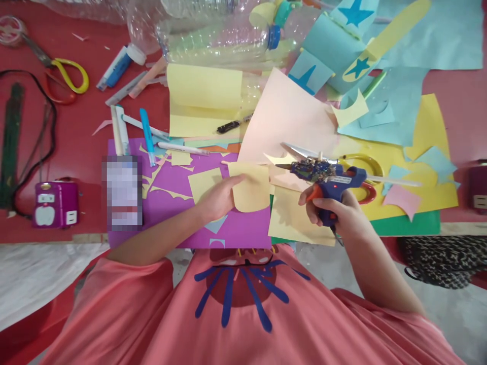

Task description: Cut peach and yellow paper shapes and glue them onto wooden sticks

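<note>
- The yellow paper piece (251, 190), square at the top and rounded at its lower edge, is held up just above the purple sheet (243, 230), at the near edge of the red bench (76, 147) and straight in front of the person's chest.
- The left hand (218, 200) pinches this piece by its left edge, thumb on the face and fingers behind. The forearm comes in low from the left.
- The glue gun (331, 177) lies to the right of the paper. Its long axis runs nearly level across the view, with the nozzle pointing to the person's left and the glue stick jutting out of the back to the right.
- The nozzle tip sits just beside the paper's upper right corner. Whether it touches cannot be told.
- The right hand (338, 213) is clenched round the blue grip, with one finger on the orange trigger and the wrist bent back toward the body.
- The two hands are near each other, with the paper between them. The left hand is the one on the paper.
- Scissors (304, 151) lie on the loose coloured sheets just behind the gun, blades pointing left.
</note>
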Demonstrator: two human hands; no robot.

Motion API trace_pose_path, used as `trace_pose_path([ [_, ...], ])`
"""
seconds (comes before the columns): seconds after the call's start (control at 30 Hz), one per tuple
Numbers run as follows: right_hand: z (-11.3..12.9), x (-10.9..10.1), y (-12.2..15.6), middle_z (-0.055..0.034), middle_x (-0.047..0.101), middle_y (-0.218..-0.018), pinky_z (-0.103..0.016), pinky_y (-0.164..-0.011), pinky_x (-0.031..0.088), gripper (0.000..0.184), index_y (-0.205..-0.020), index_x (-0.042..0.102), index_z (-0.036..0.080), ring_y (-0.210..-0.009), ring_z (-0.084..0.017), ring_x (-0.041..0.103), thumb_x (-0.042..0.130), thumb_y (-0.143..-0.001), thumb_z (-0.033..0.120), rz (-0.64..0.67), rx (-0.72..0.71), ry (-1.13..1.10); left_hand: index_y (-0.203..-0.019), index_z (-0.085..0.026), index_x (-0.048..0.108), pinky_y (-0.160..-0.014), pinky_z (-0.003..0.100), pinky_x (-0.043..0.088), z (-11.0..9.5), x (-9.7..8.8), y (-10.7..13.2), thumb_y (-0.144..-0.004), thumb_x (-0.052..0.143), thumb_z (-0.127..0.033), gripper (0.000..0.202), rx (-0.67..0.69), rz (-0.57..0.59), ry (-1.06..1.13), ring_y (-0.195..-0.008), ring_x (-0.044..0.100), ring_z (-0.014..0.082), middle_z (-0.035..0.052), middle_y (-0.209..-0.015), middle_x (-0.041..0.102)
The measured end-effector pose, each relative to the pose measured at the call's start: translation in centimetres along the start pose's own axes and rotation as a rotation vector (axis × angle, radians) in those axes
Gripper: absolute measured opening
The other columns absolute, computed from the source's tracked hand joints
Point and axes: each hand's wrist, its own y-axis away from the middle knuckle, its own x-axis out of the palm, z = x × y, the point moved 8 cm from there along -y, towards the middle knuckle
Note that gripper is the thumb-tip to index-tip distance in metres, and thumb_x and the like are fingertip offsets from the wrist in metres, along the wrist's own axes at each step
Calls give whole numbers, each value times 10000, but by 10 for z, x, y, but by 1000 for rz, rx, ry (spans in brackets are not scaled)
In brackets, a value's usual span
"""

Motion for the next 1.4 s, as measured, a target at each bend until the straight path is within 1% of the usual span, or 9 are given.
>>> trace_pose_path([
  [0.2,-6,0,1,-10,591,-452,-225,-360,356,132,-689,663,153,-354,-97,478,679,-683,283,48,21,62,-1042,-152,693,-969,387,508,-10,-4,3,-826,578,-420,363,-45,-59,145,-1083,681,276,69,-1034,764],
  [0.47,-7,-8,4,-9,588,-475,-224,-384,380,134,-747,666,142,-386,-100,499,683,-736,274,81,27,140,-943,-145,691,-1150,487,385,-22,-6,5,-818,563,-338,263,-46,-120,127,-1253,595,315,71,-956,778],
  [0.7,-5,-20,8,-28,597,-507,-228,-387,367,213,-739,695,142,-409,-103,504,724,-761,351,33,-5,51,-1075,-168,659,-1173,359,387,-89,-38,19,-865,519,-253,266,505,-473,-28,-1383,476,219,32,-1138,733],
  [0.87,-5,-28,8,-31,630,-607,-231,-345,356,249,-750,714,177,-410,-105,502,783,-676,404,-58,-54,-40,-1029,-256,652,-1156,261,389,-107,-48,38,-835,599,-351,222,833,-594,-144,-1351,506,180,-29,-1170,714],
  [0.93,-2,-28,9,-32,639,-654,-228,-326,337,259,-749,715,187,-409,-102,502,801,-641,406,-87,-74,-88,-990,-269,659,-1142,255,402,-98,-47,37,-809,625,-415,235,782,-602,-158,-1346,510,193,-28,-1136,726],
  [1.0,0,-25,9,-36,636,-682,-228,-334,339,227,-737,709,189,-419,-96,506,778,-677,396,-89,-68,-121,-968,-252,672,-1107,314,447,-79,-39,25,-776,659,-480,299,580,-540,-195,-1347,509,244,2,-1088,743],
  [1.13,4,-14,7,-40,635,-692,-232,-346,357,199,-721,692,190,-453,-106,522,761,-680,372,-77,-74,-126,-979,-169,699,-1058,440,461,-28,7,2,-772,641,-636,514,128,-117,-333,-1262,568,338,95,-1079,746],
  [1.23,1,-5,2,-32,631,-636,-237,-358,380,194,-743,691,188,-467,-120,524,752,-665,356,-67,-90,-83,-972,-172,703,-1043,389,445,-18,26,-2,-797,619,-639,506,111,17,-411,-1254,569,314,93,-1060,748],
  [1.4,-5,14,-5,-44,666,-684,-234,-377,404,200,-796,682,186,-520,-137,575,728,-727,368,14,-108,-65,-857,-174,687,-799,302,486,-25,20,-2,-827,577,-600,441,145,-21,-557,-947,660,237,61,-890,729],
])
